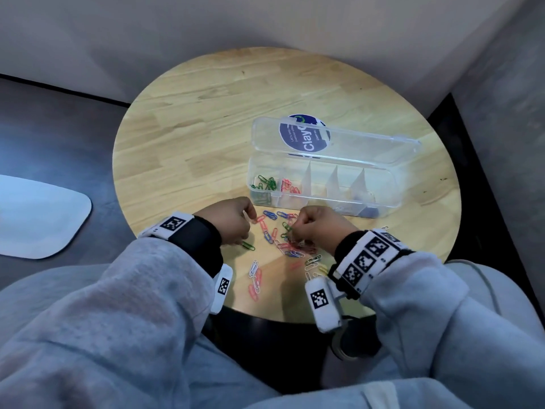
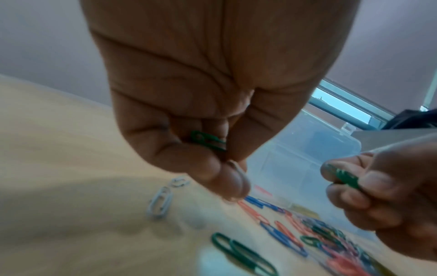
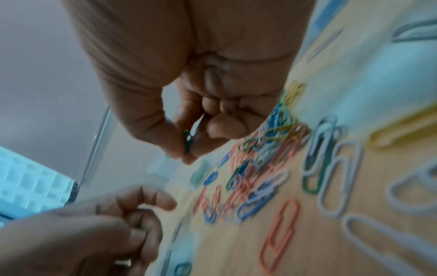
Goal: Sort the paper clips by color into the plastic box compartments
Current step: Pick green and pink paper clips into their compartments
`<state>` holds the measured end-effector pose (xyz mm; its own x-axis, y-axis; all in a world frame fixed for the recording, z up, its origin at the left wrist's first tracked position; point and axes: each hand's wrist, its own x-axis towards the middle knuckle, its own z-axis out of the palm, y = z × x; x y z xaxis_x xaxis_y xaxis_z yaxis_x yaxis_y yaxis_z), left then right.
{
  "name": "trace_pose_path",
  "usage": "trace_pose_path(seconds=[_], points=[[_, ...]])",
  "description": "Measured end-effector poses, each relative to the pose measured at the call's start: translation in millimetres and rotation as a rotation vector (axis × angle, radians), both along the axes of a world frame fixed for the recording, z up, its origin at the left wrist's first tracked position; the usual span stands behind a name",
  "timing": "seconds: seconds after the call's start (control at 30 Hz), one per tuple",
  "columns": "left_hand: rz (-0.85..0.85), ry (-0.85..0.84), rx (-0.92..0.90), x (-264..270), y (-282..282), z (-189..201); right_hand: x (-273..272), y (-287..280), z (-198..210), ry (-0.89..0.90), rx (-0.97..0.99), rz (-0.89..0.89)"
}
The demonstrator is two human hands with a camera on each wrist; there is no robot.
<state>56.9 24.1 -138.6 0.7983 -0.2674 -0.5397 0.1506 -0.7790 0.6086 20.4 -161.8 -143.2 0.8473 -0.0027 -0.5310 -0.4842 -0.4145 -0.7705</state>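
A pile of mixed paper clips [image 1: 287, 239] in red, blue, green, white and yellow lies on the round wooden table [image 1: 206, 128] in front of me. My left hand [image 1: 236, 221] hovers over the pile's left edge, its curled fingers holding a green clip [image 2: 208, 141]. My right hand [image 1: 314, 224] is over the pile's right side and pinches another green clip [image 3: 187, 140] between thumb and forefinger. Behind the pile stands the clear plastic box [image 1: 383, 184], lid open. Green clips [image 1: 265, 183] fill its leftmost compartment, red clips [image 1: 290, 185] the one beside it.
A loose green clip [image 1: 248, 246] lies by my left hand. White and red clips [image 1: 255, 278] sit near the table's front edge, yellow and white ones [image 1: 315, 265] by my right wrist. Walls close in behind the table. A white object [image 1: 38, 219] lies on the floor at left.
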Motion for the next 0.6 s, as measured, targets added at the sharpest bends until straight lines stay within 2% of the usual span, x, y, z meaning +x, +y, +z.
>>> trace_pose_path(seconds=[0.13, 0.23, 0.47, 0.53, 0.6], points=[[-0.196, -0.108, 0.248, -4, -6, 3, -3, -20, -4, 0.075, 0.340, -0.210], [-0.241, -0.135, 0.323, -5, -6, 3, -8, -25, -1, 0.139, 0.460, -0.252], [-0.273, -0.076, 0.389, -4, -9, 1, -7, -29, 2, 0.169, 0.523, -0.385], [-0.277, -0.054, 0.394, -3, -10, 0, -5, -30, 5, 0.147, 0.442, -0.362], [-0.266, -0.047, 0.389, -3, -9, -1, -3, -34, 5, 0.110, 0.281, -0.300]])
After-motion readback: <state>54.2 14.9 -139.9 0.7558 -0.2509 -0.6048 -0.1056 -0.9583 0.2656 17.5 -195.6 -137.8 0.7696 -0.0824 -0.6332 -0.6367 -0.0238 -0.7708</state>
